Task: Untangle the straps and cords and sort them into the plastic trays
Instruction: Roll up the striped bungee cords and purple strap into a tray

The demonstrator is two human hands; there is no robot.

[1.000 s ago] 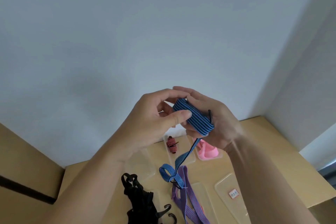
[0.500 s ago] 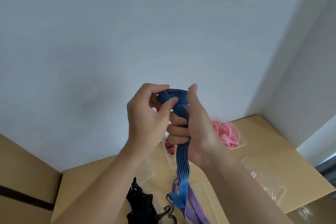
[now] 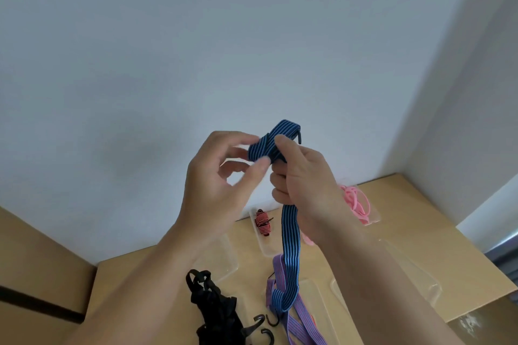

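- Pinches folded top of blue strap (image 3: pixel 291 246) with left hand (image 3: pixel 221 185), thumb against fingers.
- Grips same strap just below in right hand (image 3: pixel 305 176), fingers curled round it.
- Holds it high above table (image 3: pixel 448 232); tail down to looped end in front of purple strap (image 3: pixel 297 325).
- Below: red strap (image 3: pixel 263 223) in tray (image 3: pixel 266 249), pink cord (image 3: pixel 357 203) in right tray (image 3: pixel 375 220), black straps (image 3: pixel 215 308) at left, hooks (image 3: pixel 265 328) beside.
- Forearms across near part of table.
- Wall close behind; table edge at right; open air around hands.
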